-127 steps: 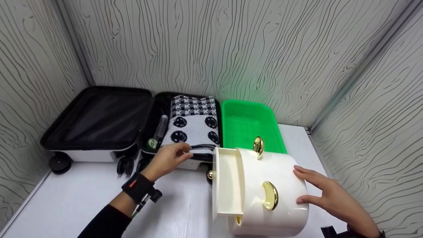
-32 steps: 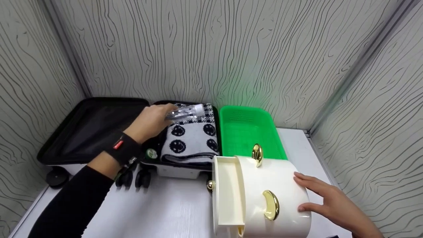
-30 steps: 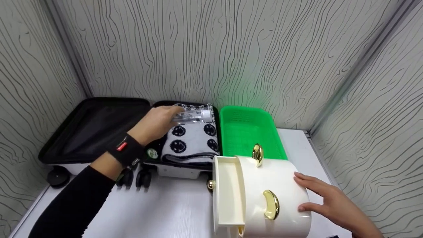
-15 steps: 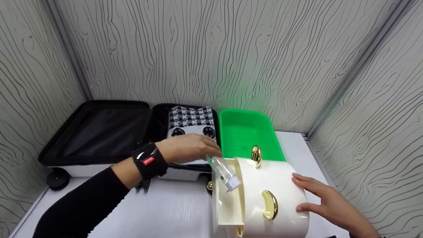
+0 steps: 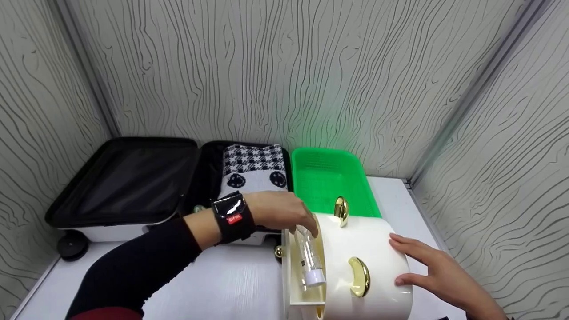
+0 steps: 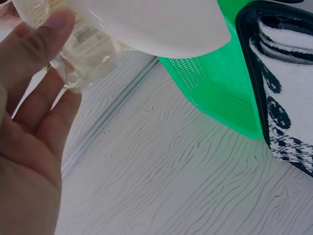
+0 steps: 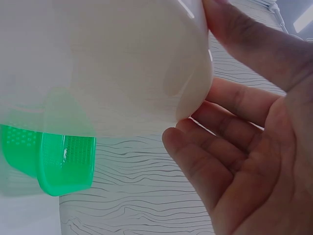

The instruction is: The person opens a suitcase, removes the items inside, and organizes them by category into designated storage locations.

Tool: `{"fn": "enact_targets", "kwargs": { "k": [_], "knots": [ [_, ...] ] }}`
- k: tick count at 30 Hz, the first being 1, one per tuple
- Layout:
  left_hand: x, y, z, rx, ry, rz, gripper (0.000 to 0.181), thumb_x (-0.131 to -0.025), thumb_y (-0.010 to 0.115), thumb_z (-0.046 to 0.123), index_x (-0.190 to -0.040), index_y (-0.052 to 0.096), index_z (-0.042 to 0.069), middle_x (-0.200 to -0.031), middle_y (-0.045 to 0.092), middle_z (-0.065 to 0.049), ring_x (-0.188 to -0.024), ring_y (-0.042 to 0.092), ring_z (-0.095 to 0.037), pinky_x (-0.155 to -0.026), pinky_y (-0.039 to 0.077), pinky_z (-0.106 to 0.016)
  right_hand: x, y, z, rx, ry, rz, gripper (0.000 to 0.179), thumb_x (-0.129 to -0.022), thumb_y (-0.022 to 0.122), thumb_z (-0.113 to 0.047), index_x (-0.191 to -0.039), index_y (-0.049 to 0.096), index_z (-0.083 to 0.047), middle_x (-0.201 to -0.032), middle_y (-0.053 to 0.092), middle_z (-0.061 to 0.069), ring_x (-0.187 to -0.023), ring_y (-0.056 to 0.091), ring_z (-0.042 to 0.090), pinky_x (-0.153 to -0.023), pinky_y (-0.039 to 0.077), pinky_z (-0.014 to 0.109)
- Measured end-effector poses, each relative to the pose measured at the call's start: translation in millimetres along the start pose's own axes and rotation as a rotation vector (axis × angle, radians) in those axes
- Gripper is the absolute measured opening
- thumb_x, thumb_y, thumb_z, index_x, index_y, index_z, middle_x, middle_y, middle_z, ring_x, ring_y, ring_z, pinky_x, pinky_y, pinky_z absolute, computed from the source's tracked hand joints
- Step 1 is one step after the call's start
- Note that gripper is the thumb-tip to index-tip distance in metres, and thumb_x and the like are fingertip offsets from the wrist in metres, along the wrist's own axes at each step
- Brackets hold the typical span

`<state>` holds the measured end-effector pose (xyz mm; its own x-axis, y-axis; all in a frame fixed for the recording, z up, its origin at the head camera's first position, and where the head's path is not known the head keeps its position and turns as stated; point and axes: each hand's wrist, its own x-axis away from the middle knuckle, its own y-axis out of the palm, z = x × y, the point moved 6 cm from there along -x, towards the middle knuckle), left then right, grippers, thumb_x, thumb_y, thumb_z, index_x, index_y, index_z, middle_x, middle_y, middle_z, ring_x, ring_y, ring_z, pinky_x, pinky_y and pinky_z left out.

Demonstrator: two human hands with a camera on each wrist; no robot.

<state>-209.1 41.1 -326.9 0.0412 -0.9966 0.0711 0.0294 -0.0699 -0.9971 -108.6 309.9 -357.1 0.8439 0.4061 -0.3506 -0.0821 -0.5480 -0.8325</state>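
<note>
The left hand (image 5: 284, 211) grips the far end of a clear plastic bottle with a white cap (image 5: 308, 255). A second ago it was over the folded black-and-white cloth (image 5: 255, 160); now it slants, cap nearward, in the opening of the pulled-out cream drawer (image 5: 295, 289). The right hand (image 5: 433, 271), fingers relaxed, still touches the right end of the rounded glossy white box (image 5: 386, 249).
</note>
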Motion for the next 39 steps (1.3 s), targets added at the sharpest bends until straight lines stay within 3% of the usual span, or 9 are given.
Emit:
{"fn": "enact_targets", "kwargs": {
  "k": [4, 10, 16, 21, 25, 31, 35, 39],
  "knots": [
    [-10.9, 10.5, 4.2, -0.021, 0.001, -0.08, 0.042, -0.084, 0.074, 0.005, -0.121, 0.07, 0.025, -0.113, 0.07, 0.01, -0.081, 0.065, -0.002, -0.071, 0.049, -0.014, -2.2, 0.5, -0.5, 0.009, -0.013, -0.001, 0.069, -0.068, 0.087, -0.023, -0.132, 0.063, -0.011, -0.136, 0.058, 0.007, -0.127, 0.043, -0.005, -0.097, 0.03, 0.004],
    [-25.6, 34.2, 9.4, -0.168, 0.046, -0.171, 0.042, -0.082, 0.076, 0.01, -0.12, 0.071, 0.027, -0.109, 0.071, 0.011, -0.087, 0.067, -0.008, -0.073, 0.051, -0.017, -2.9, 4.2, -1.0, -0.011, -0.025, -0.006, 0.069, -0.069, 0.087, -0.022, -0.132, 0.062, -0.01, -0.136, 0.058, 0.008, -0.128, 0.042, -0.005, -0.098, 0.03, 0.004],
    [-30.5, 45.2, 4.4, -0.135, -0.059, -0.185, 0.041, -0.081, 0.078, 0.012, -0.118, 0.071, 0.029, -0.106, 0.072, 0.01, -0.087, 0.066, -0.008, -0.072, 0.051, -0.017, -0.7, 7.8, -1.5, -0.024, -0.027, -0.008, 0.07, -0.069, 0.087, -0.021, -0.133, 0.062, -0.01, -0.137, 0.057, 0.008, -0.129, 0.042, -0.005, -0.098, 0.03, 0.004],
    [-25.0, 39.8, 2.3, -0.143, -0.122, -0.171, 0.042, -0.081, 0.079, 0.019, -0.121, 0.07, 0.028, -0.115, 0.069, 0.009, -0.094, 0.066, -0.01, -0.077, 0.052, -0.019, 0.9, 8.2, -1.0, -0.027, -0.025, -0.006, 0.07, -0.068, 0.087, -0.021, -0.133, 0.062, -0.01, -0.137, 0.057, 0.007, -0.129, 0.042, -0.005, -0.098, 0.03, 0.004],
    [-10.5, 25.1, -0.2, -0.094, -0.16, -0.05, 0.036, -0.087, 0.074, 0.024, -0.122, 0.069, 0.021, -0.119, 0.068, 0.006, -0.1, 0.066, -0.011, -0.084, 0.052, -0.022, 0.1, 6.7, -2.3, -0.043, -0.044, 0.003, 0.07, -0.068, 0.088, -0.019, -0.132, 0.062, -0.009, -0.137, 0.057, 0.009, -0.129, 0.043, -0.003, -0.099, 0.03, 0.005],
    [26.2, 9.3, -3.1, 0.014, -0.23, 0.305, 0.025, -0.096, 0.065, 0.024, -0.117, 0.07, 0.014, -0.112, 0.07, 0.001, -0.104, 0.065, -0.015, -0.087, 0.053, -0.03, -0.4, 4.0, -1.2, -0.04, -0.027, 0.004, 0.07, -0.067, 0.088, -0.019, -0.132, 0.062, -0.009, -0.137, 0.057, 0.008, -0.129, 0.042, -0.005, -0.098, 0.03, 0.005],
    [53.2, 14.1, -3.4, 0.082, -0.31, 0.525, 0.021, -0.097, 0.064, 0.024, -0.112, 0.071, 0.013, -0.106, 0.07, 0.001, -0.099, 0.066, -0.014, -0.085, 0.054, -0.03, -0.4, 3.0, 0.6, -0.035, -0.014, -0.003, 0.072, -0.067, 0.088, -0.018, -0.133, 0.061, -0.009, -0.138, 0.056, 0.008, -0.129, 0.042, -0.006, -0.098, 0.029, 0.005],
    [72.7, 30.0, -3.4, 0.17, -0.413, 0.656, 0.022, -0.096, 0.064, 0.025, -0.113, 0.07, 0.012, -0.107, 0.07, 0.001, -0.099, 0.067, -0.014, -0.084, 0.054, -0.029, 1.7, 4.2, 4.0, -0.085, 0.014, -0.024, 0.076, -0.069, 0.087, -0.016, -0.138, 0.055, -0.006, -0.143, 0.051, 0.01, -0.129, 0.041, -0.005, -0.097, 0.035, 0.007]
  ]
}}
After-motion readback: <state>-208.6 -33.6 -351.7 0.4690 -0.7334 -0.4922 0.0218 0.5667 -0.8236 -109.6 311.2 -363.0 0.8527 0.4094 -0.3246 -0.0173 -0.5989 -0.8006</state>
